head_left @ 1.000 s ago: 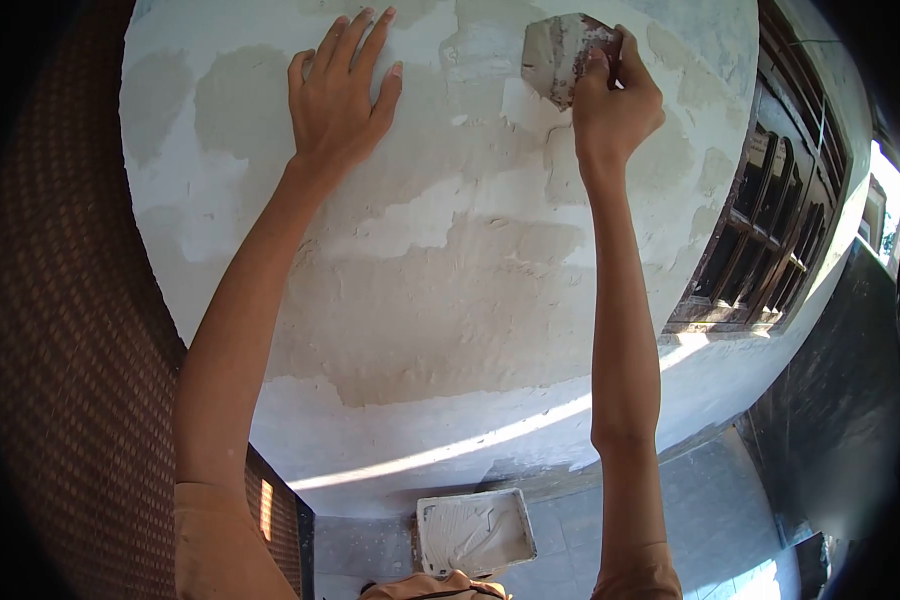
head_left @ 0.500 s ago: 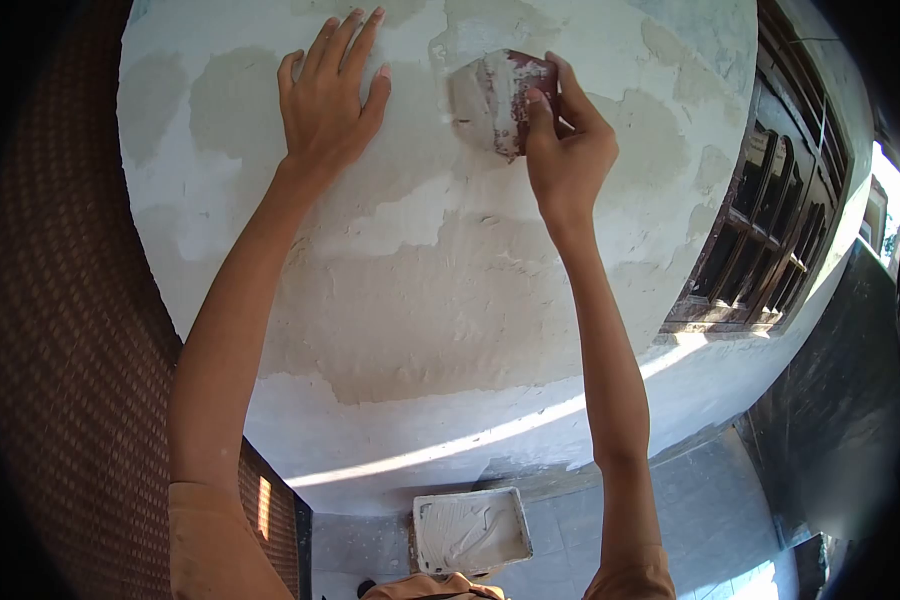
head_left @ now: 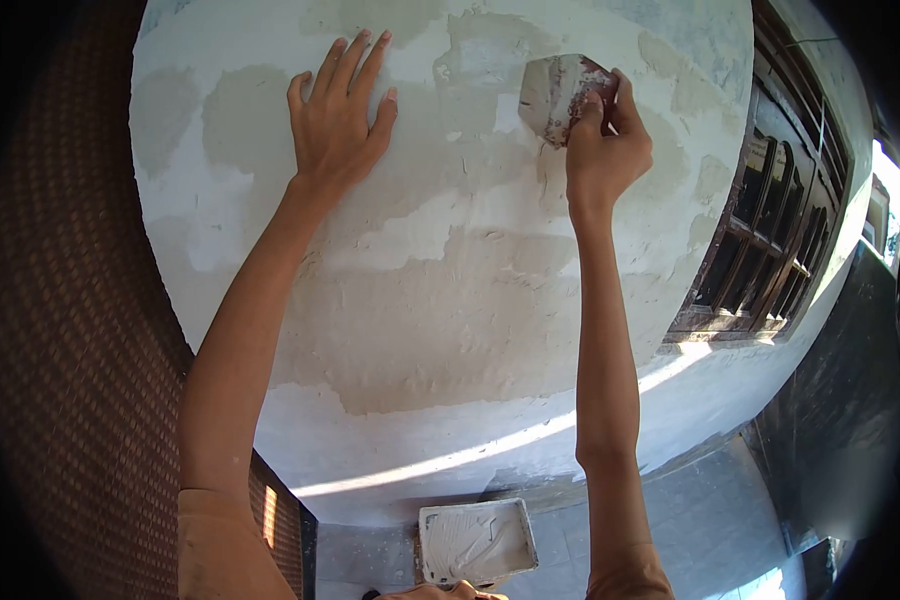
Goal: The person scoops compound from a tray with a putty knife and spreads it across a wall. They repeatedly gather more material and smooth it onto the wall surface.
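Note:
My left hand lies spread on the patchy wall at the upper left, with nothing in it. Between the thumb and fingers of my right hand is a dark red scraper. Its pale blade points left, is smeared with whitish paste and lies against the wall. Damp beige patches of paste cover much of the wall around both hands.
Below, a tray of white paste stands near the wall's foot on the grey tiled floor. A brown woven panel borders the left. At the right is a dark wooden window.
My right hand and the scraper have moved to the right across the wall. My left hand stays spread on the wall; the whole view has shifted slightly.

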Tool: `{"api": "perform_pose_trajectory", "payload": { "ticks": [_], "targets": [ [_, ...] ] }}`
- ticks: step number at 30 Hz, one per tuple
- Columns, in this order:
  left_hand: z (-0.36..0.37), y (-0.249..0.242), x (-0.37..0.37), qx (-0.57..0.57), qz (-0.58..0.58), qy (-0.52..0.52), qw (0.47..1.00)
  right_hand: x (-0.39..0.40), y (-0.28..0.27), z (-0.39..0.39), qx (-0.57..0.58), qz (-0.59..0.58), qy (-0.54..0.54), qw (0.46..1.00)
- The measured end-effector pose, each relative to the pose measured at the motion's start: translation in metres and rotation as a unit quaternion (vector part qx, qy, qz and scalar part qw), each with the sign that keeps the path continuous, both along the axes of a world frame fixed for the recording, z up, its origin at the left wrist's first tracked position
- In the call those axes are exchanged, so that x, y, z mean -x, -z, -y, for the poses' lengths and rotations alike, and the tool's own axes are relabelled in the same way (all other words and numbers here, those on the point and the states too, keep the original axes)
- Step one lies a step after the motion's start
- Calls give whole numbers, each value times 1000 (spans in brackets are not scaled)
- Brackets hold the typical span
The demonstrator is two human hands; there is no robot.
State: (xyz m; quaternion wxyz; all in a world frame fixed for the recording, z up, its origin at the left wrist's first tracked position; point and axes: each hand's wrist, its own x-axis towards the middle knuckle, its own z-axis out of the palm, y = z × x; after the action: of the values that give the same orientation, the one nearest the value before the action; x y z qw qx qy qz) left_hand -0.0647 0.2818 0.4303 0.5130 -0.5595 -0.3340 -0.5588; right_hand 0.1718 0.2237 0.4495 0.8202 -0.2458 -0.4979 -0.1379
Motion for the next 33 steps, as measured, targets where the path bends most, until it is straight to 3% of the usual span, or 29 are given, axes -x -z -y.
{"api": "perform_pose_trajectory", "payload": {
  "ticks": [2, 6, 9, 10, 12, 15, 18, 20, 22, 24, 26, 28, 30, 33],
  "targets": [
    [1, -1, 0, 0, -1, 3, 1000, 6, -6, 9, -22, -23, -41, 999],
    [4, 0, 1, 16, 1, 7, 1000, 40, -17, -10, 29, 141, 38, 989],
    [2, 0, 2, 20, -3, 3, 1000, 9, -31, -10, -18, 63, 103, 993],
    [1, 1, 2, 21, -4, -2, 1000, 5, -34, -3, -32, 14, 30, 999],
    [0, 1, 3, 19, -1, -6, 1000, 11, -37, 1, -44, 6, -15, 999],
    [1, 1, 3, 24, -1, -3, 1000, 39, -35, -13, 40, 124, 41, 991],
    [5, 0, 3, 36, -8, 4, 999, 10, -39, -17, 21, 103, 128, 986],
    [4, 2, 4, 44, -5, 7, 999, -7, -40, -10, -21, 11, 87, 996],
    [1, 1, 0, 17, -1, -2, 1000, 5, -35, 5, -24, 23, 54, 998],
    [2, 0, 2, 23, 1, 3, 1000, 31, -25, 3, 27, 113, 18, 993],
    [3, 2, 0, 36, -5, 9, 999, 28, -13, -14, 40, 187, 77, 979],
    [5, 1, 4, 34, -10, 11, 999, 1, -12, -12, 8, 98, 126, 987],
    [2, 3, 2, 33, -5, 9, 999, -17, -9, -3, -17, 1, 65, 998],
    [2, 2, 1, 26, -3, 18, 999, 12, -2, 6, -3, 78, 13, 997]
  ]
}}
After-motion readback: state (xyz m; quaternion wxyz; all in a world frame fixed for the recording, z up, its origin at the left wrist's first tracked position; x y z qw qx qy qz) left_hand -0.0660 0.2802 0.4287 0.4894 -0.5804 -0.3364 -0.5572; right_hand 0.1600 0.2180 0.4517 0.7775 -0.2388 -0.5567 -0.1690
